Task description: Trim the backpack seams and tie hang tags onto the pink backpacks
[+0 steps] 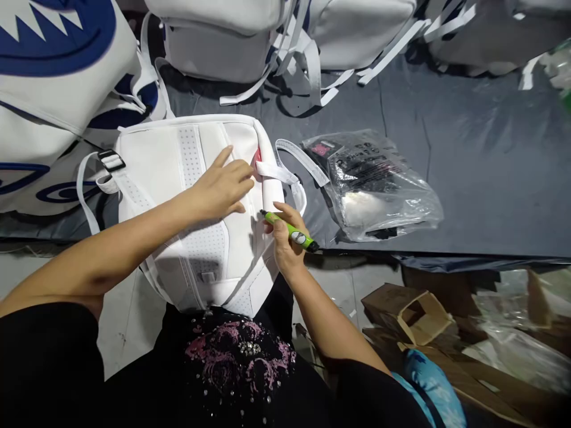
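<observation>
A white backpack (156, 142) lies with its strap side up at the front edge of the dark table. My left hand (223, 185) rests on it with the fingers spread, pressing on the panel near the side seam. Between the thumb and fingers of my right hand (288, 238) is a green marker (292, 233), its dark tip pointing left at the white fabric, close beside the left hand. Whether the tip touches the fabric, I cannot tell. A white strap end (307, 161) sticks out past the bag's right side, and a bit of red shows at the seam.
Right of the bag lies a clear plastic bag (383, 190) with dark items. White backpacks (218, 47) line the back of the dark table (491, 190); others with blue patterns (57, 41) are piled at left. An open cardboard box (405, 312) and plastic wrap lie on the floor at right.
</observation>
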{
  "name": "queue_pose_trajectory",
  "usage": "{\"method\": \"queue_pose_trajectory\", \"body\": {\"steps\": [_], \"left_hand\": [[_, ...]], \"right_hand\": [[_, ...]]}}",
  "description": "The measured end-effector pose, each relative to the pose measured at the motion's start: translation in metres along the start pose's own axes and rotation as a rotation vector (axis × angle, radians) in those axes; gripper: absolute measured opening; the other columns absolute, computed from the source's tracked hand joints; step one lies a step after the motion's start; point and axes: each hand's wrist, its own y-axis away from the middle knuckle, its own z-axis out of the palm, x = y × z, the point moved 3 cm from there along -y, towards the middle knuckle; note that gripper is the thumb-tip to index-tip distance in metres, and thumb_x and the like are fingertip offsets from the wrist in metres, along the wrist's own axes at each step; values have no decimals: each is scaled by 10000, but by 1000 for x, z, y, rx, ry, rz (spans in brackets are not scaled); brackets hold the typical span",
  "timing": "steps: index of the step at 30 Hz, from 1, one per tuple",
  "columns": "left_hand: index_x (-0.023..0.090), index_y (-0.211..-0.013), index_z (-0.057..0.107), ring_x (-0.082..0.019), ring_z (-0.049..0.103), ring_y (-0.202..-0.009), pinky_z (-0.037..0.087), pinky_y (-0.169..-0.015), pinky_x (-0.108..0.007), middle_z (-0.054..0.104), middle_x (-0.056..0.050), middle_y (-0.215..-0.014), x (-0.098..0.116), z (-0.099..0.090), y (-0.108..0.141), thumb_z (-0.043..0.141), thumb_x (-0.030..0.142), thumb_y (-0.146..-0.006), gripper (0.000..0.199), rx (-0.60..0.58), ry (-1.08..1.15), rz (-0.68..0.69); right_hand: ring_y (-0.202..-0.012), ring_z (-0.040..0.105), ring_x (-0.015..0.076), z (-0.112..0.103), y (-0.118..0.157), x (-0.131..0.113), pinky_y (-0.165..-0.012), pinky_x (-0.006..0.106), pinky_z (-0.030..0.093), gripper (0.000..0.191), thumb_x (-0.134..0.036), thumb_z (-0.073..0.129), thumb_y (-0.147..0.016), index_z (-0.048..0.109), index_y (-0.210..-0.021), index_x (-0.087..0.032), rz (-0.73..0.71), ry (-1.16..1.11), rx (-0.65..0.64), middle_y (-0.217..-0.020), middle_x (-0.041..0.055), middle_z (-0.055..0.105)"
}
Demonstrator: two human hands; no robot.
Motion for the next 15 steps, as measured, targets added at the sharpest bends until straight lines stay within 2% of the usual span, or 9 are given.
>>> {"method": "queue_pose_trajectory", "body": {"steps": [2, 4, 7, 10, 13, 15], "left_hand": [[157, -941, 659, -319, 577, -1069, 289, -1132, -622, 651, -91, -1001, -6, 11, -14, 825, 330, -728, 321, -47, -16, 8], [158, -857, 658, -314, 568, -1027, 339, -1091, -595, 626, -78, -900, -9, 16, -20, 833, 332, -707, 289, -77, -14, -2], [177, -773, 641, -277, 553, -964, 389, -1042, -559, 599, -62, -836, -3, 19, -13, 750, 368, -788, 221, -102, -28, 36], [204, -778, 606, -206, 522, -894, 389, -1107, -513, 587, -26, -836, 11, 18, 8, 604, 332, -907, 182, -4, -78, 65], [224, -785, 561, -171, 501, -866, 394, -1161, -466, 575, -2, -831, 23, 18, 25, 502, 293, -971, 207, 143, -52, 34], [233, -773, 547, -169, 505, -863, 411, -1165, -470, 574, 0, -830, 25, 20, 28, 465, 297, -985, 236, 159, -15, 12]], "right_hand": [[-824, 676, 173, -3, 2, 0, -721, 333, 534, 356, -487, 647, -894, 654, -1149, -239, 22, 44, 74, -956, 36, 716], [-788, 658, 158, 1, -1, -6, -713, 318, 521, 331, -466, 686, -874, 665, -1104, -229, 56, 76, 91, -944, 31, 710], [-639, 580, 119, 11, -10, -16, -637, 280, 481, 283, -481, 675, -877, 653, -917, -201, 115, 64, 107, -745, -17, 654], [-519, 461, 94, 19, -16, -24, -528, 251, 405, 349, -506, 639, -886, 577, -734, -198, 139, 59, 165, -570, -63, 511], [-483, 412, 89, 24, -15, -25, -483, 250, 362, 341, -488, 644, -877, 565, -707, -203, 137, 91, 175, -538, -72, 469], [-490, 420, 92, 26, -14, -24, -488, 252, 369, 327, -469, 636, -886, 568, -704, -206, 121, 118, 155, -542, -69, 473]]}}
